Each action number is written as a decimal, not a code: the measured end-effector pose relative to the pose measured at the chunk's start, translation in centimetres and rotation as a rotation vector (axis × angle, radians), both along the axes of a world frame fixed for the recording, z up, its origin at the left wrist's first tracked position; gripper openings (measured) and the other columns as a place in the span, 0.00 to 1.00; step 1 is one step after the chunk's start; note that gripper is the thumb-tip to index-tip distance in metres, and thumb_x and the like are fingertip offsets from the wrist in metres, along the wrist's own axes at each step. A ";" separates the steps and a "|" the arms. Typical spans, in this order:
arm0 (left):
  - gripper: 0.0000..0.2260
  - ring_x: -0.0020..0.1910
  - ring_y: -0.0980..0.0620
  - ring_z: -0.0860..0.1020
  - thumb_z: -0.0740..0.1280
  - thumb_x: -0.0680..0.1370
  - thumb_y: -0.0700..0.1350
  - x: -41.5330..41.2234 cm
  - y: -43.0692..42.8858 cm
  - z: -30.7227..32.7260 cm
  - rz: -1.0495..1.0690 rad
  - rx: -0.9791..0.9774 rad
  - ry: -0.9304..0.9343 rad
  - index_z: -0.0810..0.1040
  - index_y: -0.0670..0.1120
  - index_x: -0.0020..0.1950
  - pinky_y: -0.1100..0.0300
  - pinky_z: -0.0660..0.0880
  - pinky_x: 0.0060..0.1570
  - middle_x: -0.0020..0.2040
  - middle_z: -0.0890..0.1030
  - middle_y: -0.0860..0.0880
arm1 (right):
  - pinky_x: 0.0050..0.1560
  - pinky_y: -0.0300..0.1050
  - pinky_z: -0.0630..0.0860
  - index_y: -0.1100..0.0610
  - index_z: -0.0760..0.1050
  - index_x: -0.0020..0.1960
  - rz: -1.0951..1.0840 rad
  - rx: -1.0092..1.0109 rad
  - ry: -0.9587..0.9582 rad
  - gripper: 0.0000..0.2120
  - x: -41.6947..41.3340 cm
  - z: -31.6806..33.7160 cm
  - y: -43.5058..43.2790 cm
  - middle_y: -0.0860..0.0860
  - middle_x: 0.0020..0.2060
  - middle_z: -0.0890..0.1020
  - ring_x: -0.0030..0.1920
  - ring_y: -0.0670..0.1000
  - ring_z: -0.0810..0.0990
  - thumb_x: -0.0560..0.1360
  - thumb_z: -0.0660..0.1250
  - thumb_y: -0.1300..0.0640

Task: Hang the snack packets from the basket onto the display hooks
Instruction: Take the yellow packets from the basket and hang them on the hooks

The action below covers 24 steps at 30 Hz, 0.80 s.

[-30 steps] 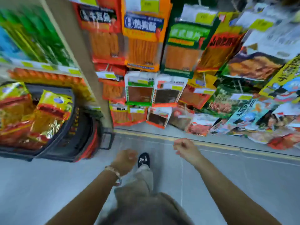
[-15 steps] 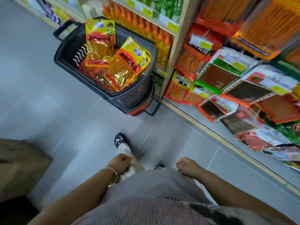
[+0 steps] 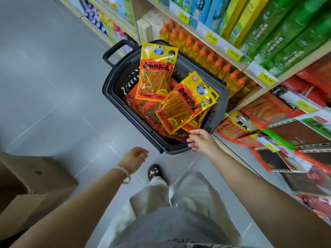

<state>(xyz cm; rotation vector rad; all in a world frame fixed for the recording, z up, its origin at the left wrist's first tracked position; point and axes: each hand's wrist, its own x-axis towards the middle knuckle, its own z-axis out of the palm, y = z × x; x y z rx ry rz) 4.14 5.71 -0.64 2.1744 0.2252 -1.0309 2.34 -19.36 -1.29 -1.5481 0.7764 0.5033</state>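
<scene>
Black basket [image 3: 108, 90] on floor, 12 o'clock; yellow snack packets [image 3: 186, 104] piled inside. Right hand [image 3: 201, 141] at basket's 5 o'clock rim, fingers loosely spread, packets at its 11 o'clock, contact unclear. Left hand [image 3: 134, 158] relaxed, empty, apart.

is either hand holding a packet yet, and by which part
Nothing is held. The right hand reaches, fingers spread, toward the lower corner of a yellow snack packet in the basket; the left hand is empty.

Yellow-red snack packets [image 3: 155, 76]; black basket [image 3: 114, 86].
</scene>
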 end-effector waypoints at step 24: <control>0.05 0.45 0.57 0.80 0.61 0.79 0.45 13.9 -6.8 -2.5 0.470 -0.142 -0.002 0.75 0.51 0.52 0.60 0.75 0.49 0.46 0.81 0.54 | 0.68 0.52 0.66 0.48 0.64 0.71 -0.643 0.426 0.286 0.21 14.1 -8.3 -3.4 0.54 0.70 0.69 0.68 0.55 0.70 0.80 0.57 0.43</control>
